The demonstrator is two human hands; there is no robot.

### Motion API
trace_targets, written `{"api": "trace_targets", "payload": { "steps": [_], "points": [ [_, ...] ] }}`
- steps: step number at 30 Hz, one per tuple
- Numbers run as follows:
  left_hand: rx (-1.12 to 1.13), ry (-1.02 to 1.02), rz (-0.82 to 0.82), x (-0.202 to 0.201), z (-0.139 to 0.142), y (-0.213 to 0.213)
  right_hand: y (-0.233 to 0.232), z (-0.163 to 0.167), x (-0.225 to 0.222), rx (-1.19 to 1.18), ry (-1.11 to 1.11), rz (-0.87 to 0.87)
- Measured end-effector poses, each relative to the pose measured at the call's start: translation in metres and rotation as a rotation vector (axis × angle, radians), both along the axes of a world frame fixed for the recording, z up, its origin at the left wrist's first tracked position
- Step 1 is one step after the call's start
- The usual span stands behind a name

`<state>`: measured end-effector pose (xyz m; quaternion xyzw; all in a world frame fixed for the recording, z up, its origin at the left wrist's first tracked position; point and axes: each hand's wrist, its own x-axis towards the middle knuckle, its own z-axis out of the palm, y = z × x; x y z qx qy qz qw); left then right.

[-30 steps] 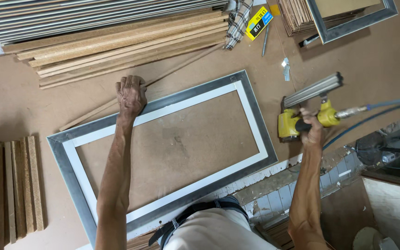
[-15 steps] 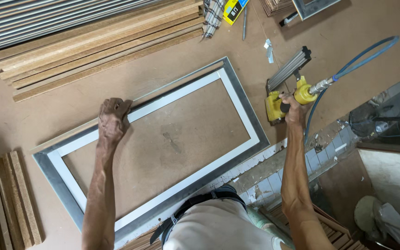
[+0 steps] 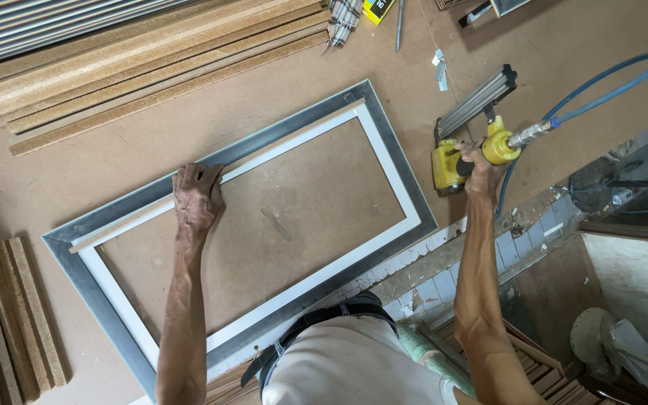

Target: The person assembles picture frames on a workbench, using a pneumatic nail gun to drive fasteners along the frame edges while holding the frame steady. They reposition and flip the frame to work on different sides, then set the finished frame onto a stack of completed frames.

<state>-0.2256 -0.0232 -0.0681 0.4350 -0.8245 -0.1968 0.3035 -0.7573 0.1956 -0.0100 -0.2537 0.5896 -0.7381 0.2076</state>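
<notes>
The left hand (image 3: 195,196) presses flat, fingers released, on a thin pale wooden strip (image 3: 219,178) lying along the grey-and-white rectangular frame (image 3: 406,196); the right hand (image 3: 480,166) keeps its grip clenched round the yellow pneumatic nail gun (image 3: 465,142).

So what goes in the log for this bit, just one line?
left hand: pressing thin strip on grey frame | right hand: gripping yellow nail gun beside frame | blue hose: attached

You wear a white sleeveless top and a dark belt; your left hand (image 3: 196,199) and right hand (image 3: 480,166) are bare.
</notes>
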Motion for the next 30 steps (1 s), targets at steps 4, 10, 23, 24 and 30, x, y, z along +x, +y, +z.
{"api": "trace_targets", "payload": {
  "steps": [4, 10, 23, 24, 30],
  "points": [
    [-0.064, -0.05, 0.01, -0.009, 0.004, 0.0, 0.003, -0.002, -0.006, -0.002, 0.032, 0.084],
    [-0.095, -0.042, -0.064, -0.101, -0.004, -0.015, -0.008, -0.003, -0.004, 0.029, 0.06, 0.062],
    [-0.004, 0.113, -0.116, -0.169, -0.011, -0.021, -0.057, 0.004, 0.093, 0.045, -0.133, 0.236],
    [0.016, 0.114, -0.118, -0.168, -0.01, -0.022, -0.062, 0.002, 0.106, 0.032, -0.139, 0.26],
    [0.011, 0.145, -0.12, -0.168, -0.01, -0.025, -0.088, -0.001, 0.154, 0.056, -0.142, 0.259]
  ]
}}
